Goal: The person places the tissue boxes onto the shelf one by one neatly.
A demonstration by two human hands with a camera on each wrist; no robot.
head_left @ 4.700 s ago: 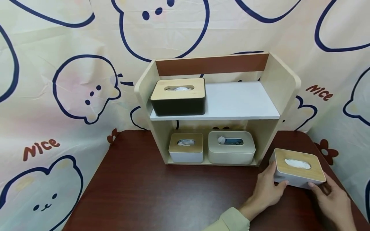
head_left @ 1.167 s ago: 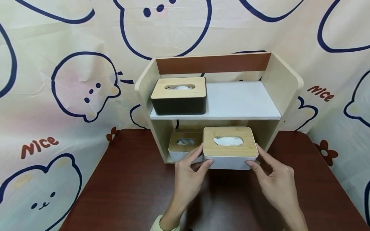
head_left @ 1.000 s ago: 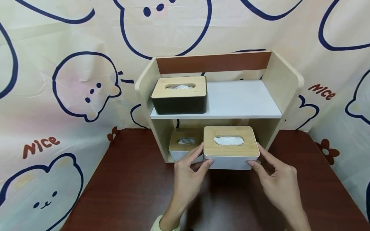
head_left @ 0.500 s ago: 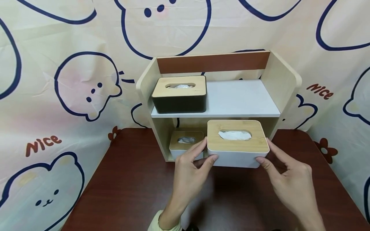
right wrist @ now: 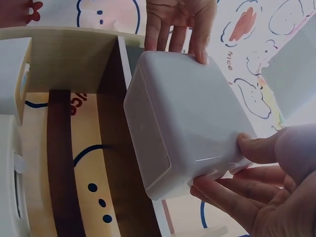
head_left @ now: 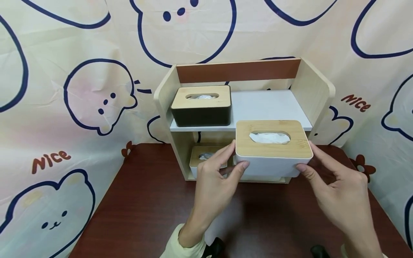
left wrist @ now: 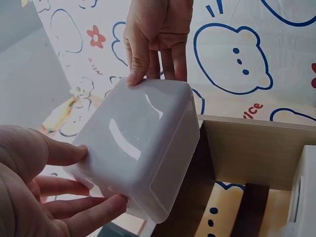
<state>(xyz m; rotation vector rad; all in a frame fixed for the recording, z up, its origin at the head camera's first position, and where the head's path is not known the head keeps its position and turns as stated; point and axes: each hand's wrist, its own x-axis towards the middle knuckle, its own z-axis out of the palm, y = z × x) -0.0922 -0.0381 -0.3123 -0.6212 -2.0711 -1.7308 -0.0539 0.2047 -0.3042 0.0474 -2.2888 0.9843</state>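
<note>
A white tissue box with a bamboo lid point(head_left: 274, 166) is held up in front of the shelf's white upper board. My left hand point(head_left: 214, 179) grips its left end, thumb on the front face. At the opposite end my right hand point(head_left: 342, 191) holds it the same way, fingers along the side. Both wrist views look at the glossy white body point(left wrist: 133, 133) of the box, with fingers of each hand at its two ends. A tissue shows in the lid's oval slot.
A two-tier shelf point(head_left: 317, 86) stands on the dark wooden table point(head_left: 145, 215). On its upper board, at left, sits a black tissue box with a wooden lid point(head_left: 201, 116). Below are a small white wood-lidded box point(head_left: 196, 161) and a cream box point(right wrist: 10, 187), the latter hidden in the head view.
Both hands carried the tissue box left from the table's right side to before the lower tier. Since then it has risen to overlap the upper board's front edge.
</note>
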